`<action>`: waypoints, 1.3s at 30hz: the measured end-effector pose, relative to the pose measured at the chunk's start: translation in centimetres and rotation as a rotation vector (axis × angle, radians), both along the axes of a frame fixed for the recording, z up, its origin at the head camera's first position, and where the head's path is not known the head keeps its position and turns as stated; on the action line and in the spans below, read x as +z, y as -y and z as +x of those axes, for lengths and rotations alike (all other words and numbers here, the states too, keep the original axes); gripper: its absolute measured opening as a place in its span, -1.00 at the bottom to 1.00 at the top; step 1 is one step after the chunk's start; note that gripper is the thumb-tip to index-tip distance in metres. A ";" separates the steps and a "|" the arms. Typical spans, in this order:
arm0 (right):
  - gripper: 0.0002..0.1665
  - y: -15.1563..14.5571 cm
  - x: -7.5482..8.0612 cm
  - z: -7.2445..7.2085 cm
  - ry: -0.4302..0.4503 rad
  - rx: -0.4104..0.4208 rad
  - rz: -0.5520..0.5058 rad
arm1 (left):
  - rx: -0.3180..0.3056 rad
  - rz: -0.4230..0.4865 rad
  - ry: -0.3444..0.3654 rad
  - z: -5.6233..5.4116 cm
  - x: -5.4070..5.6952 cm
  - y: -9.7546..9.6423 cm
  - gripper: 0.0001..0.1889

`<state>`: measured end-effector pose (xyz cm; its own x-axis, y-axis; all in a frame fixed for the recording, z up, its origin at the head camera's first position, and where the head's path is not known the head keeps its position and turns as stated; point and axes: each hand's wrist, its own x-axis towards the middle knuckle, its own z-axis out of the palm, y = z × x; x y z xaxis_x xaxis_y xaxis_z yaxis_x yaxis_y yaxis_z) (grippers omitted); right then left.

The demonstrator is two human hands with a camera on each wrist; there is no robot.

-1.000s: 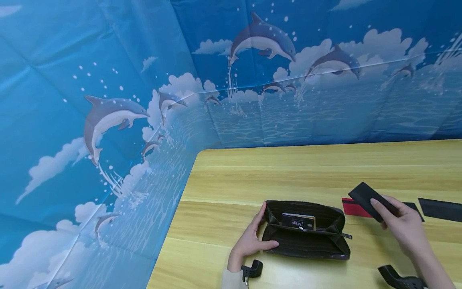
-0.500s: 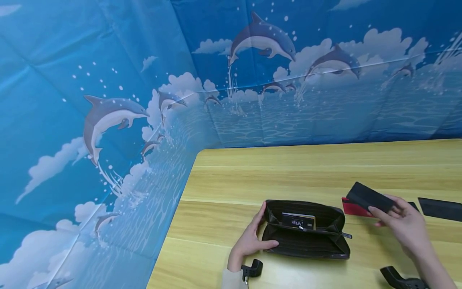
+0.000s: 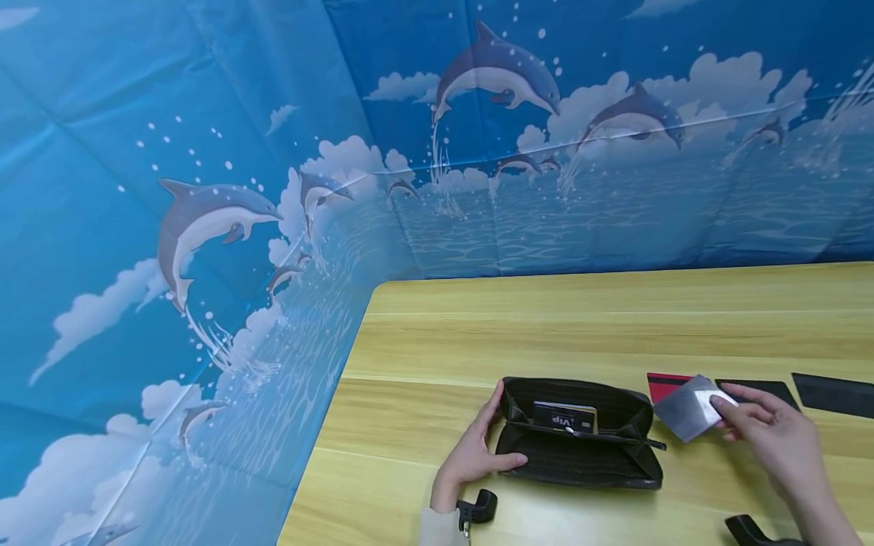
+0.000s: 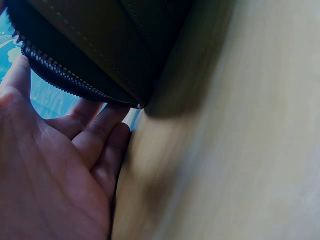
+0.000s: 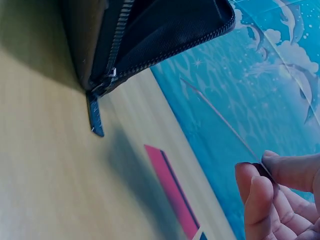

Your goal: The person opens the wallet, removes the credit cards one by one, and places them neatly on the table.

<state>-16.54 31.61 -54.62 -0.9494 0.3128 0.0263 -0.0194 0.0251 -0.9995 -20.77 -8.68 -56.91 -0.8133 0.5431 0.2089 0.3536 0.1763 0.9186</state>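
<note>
A black zip-around wallet [image 3: 580, 464] lies unzipped and spread open on the table, with a dark card marked "Vip" [image 3: 554, 417] standing in its middle. My left hand [image 3: 471, 455] grips the wallet's left end, thumb on the front panel and fingers behind. In the left wrist view, fingers reach along the zipper edge [image 4: 75, 87]. Right of the wallet, my right hand [image 3: 778, 432] pinches a card [image 3: 686, 411] that shines silvery in the light. Seen by the right wrist camera, this card [image 5: 225, 121] is edge-on between thumb and fingers, above the table.
Behind the held card lies a red card with a dark stripe [image 3: 664, 384], partly covered in the head view. Two black cards [image 3: 761, 390] lie in a row to its right. A zipper pull [image 5: 95, 117] sticks out from the wallet's right end. A dolphin-print sheet [image 3: 614, 205] hangs behind the table [image 3: 546, 326].
My right hand has tilted the card, its face turning from black to a silvery glare, and lowered it slightly toward the wallet's right end. The left hand and wallet have stayed put.
</note>
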 end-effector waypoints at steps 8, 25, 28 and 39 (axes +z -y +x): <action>-0.72 -0.6 -1.1 0.8 0.188 -0.064 0.168 | -0.018 0.022 0.001 0.8 2.3 -0.1 0.10; -0.22 -1.3 -3.9 2.3 0.534 -0.081 0.292 | -0.020 0.019 0.020 0.7 2.2 -0.1 0.11; -0.22 -1.0 -4.5 2.4 0.582 -0.128 0.332 | -0.022 0.018 0.021 0.6 2.1 -0.1 0.12; -0.18 0.2 -4.0 2.9 0.637 -0.155 0.519 | -0.018 0.011 0.020 0.6 2.2 -0.1 0.12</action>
<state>-13.64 31.44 -58.59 -0.7787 0.5372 -0.3241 0.5869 0.4413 -0.6788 -20.15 -8.55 -54.71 -0.8077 0.5553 0.1982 0.3377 0.1602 0.9275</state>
